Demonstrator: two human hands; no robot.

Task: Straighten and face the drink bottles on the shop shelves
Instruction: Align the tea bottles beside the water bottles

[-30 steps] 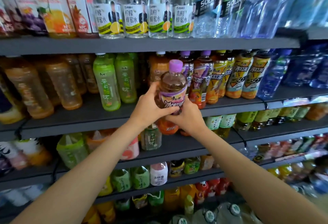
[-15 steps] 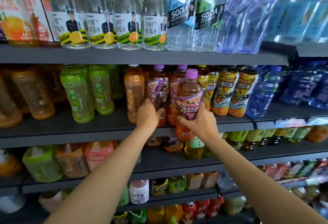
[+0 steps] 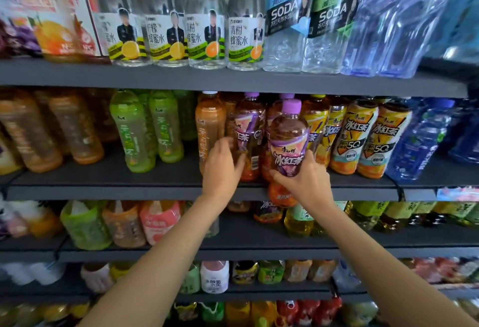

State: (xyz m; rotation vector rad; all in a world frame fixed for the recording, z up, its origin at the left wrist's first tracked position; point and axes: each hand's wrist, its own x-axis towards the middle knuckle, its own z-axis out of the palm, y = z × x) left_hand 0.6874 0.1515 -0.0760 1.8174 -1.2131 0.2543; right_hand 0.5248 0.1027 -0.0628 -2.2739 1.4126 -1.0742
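The purple-capped iced tea bottle (image 3: 289, 142) is held out in front of the shelf (image 3: 103, 186), its base below the shelf edge. It could slip and fall, or knock the packed bottles behind it when pushed in. The right hand (image 3: 307, 180) grips it low, fingers curled round the label. The left hand (image 3: 223, 164), just to its left, seems to rest loosely spread fingers against a second purple-label bottle (image 3: 248, 137) standing on the shelf; motion blur hides the contact.
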